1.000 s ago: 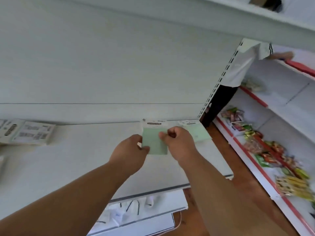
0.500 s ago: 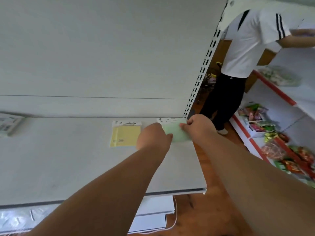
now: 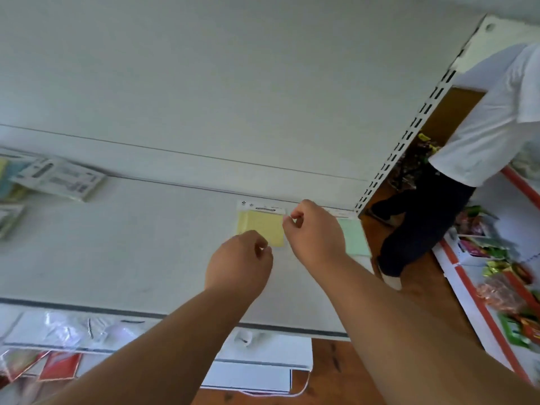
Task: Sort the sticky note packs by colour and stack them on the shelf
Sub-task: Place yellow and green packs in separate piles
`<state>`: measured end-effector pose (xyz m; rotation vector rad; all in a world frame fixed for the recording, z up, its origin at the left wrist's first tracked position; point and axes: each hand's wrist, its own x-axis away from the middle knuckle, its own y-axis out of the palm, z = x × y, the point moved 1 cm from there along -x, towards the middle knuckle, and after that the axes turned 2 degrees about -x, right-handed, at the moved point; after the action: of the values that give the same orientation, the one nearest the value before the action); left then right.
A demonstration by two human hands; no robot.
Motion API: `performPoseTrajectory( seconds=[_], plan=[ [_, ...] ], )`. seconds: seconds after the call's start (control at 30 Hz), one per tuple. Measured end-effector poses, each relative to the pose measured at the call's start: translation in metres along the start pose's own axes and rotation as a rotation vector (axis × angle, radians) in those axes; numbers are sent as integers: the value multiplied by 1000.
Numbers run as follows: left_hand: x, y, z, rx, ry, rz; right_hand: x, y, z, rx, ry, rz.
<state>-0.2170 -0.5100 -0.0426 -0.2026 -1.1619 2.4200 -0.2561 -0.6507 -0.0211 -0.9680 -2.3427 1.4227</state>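
Two hands over white shelf [image 3: 146, 258], both holding nothing. Left hand [image 3: 239, 263] fingers curled; right hand [image 3: 315, 229] fingers curled, thumb and forefinger tips together. One yellow pack [image 3: 260, 226] flat beside one green pack [image 3: 353, 238] at back right. Loose pile of packs [image 3: 58, 178] far left, count unclear.

Two bare arms come up from the bottom of the picture, one on each side. No sleeves show on them; both arms are bare all the way from the bottom edge to the wrists. The left hand [image 3: 241, 263] has no glove, no ring and no watch that can be seen. The right hand [image 3: 314, 229] is bare too, with nothing on the wrist. The forearms look smooth and long, wider near the bottom edge because they are close to the camera. The fingernails are too blurry to make out.
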Motion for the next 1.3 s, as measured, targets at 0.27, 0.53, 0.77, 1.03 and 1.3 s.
performPoseTrajectory(
  seconds=[0.27, 0.53, 0.77, 1.03, 1.3],
  plan=[
    [-26, -146, -167, 23, -226, 160, 14, 108, -188, -101, -198, -137],
    [-62, -253, -287, 198, -383, 180, -7, 223, -342, 72, -367, -406],
    [-75, -255, -312, 259, -310, 82, -27, 257, -358, 387, -325, -227],
    [-82, -249, -292, 357, -204, 59, -18, 208, -342, 43, -210, 91],
    [-74, -205, -209, 534, -157, -140, 7, 140, -248, -541, 188, 9]
  ],
)
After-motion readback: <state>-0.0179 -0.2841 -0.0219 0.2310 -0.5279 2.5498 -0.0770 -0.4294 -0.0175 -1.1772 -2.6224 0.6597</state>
